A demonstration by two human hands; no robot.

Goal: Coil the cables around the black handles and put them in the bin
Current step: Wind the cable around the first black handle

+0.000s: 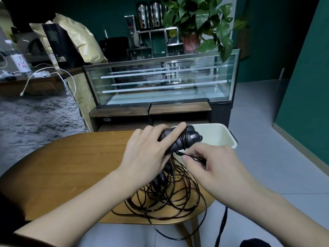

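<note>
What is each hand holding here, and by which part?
Left hand grips the black handle around its body. Right hand pinches the cable just below the handle.

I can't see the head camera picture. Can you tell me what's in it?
A left hand holds a black handle while the right hand pinches its cable. Loose cable loops lie on a wooden table beside a white bin.
</note>
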